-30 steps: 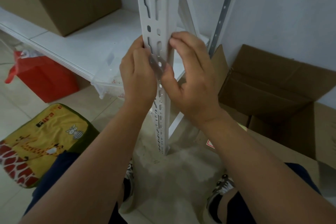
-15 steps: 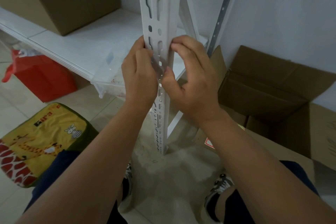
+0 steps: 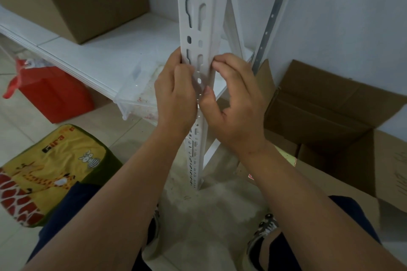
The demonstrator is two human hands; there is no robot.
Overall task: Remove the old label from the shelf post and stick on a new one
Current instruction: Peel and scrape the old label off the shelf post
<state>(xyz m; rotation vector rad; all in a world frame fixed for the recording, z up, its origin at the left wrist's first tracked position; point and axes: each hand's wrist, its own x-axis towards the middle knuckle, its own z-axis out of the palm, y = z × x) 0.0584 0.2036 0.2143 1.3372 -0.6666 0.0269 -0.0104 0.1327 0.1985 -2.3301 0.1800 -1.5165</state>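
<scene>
Looking down through the head camera, we see both our hands meeting on the white slotted shelf post [image 3: 199,28], which stands upright ahead of us and runs down to the floor between our forearms. Our left hand [image 3: 175,92] curls round the post's left edge, fingers hidden behind it. Our right hand [image 3: 233,99] is close beside it, fingertips bent against the post's right edge and thumb pressing the front face. Between the two thumbs lies a thin, clear-looking film [image 3: 199,86] over the slots; we take it for the label, but we cannot tell whether it is the old one lifting or a new one going down.

If it is peeling, our worry is tearing: a film this thin, pulled unevenly from one corner, may split and leave residue on the post. If it is being stuck on, the slots beneath give no backing, so it may wrinkle or trap air, and a thumb slip may set it crooked. The slot edges could also nick a fingertip.

Left of our left hand sit a clear plastic tub [image 3: 141,92], a red bag [image 3: 52,92] and a giraffe-print cushion [image 3: 44,171]; right of our right hand is an open cardboard box [image 3: 330,105].
</scene>
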